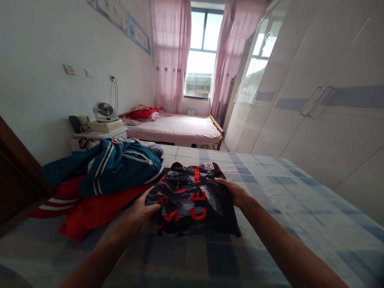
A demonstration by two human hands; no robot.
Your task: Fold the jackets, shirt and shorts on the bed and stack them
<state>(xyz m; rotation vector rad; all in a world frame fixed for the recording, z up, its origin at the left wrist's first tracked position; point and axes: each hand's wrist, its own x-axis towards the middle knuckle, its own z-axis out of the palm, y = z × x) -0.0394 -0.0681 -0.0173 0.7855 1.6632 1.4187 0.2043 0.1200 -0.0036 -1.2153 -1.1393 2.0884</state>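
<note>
Two hands [144, 205] [234, 192], both in a grip on one black garment [192, 202] (red-lettered), one clothes pile [129, 166] alongside.

Backlit: daylight from the tall, dark-framed glass window [201, 60], panes overexposed to white. Window glare on the glossy white wardrobe [295, 76]. Foreground of the blue-and-white checked bedsheet [270, 192] dim. Wide-angle stretch at side edges; lower corners soft.

Right of my right hand [233, 193], I can pass low over the bed [285, 200] toward the wardrobe [327, 132]; left of my left hand [144, 209], the heaped clothes [117, 172] block any low path.
</note>
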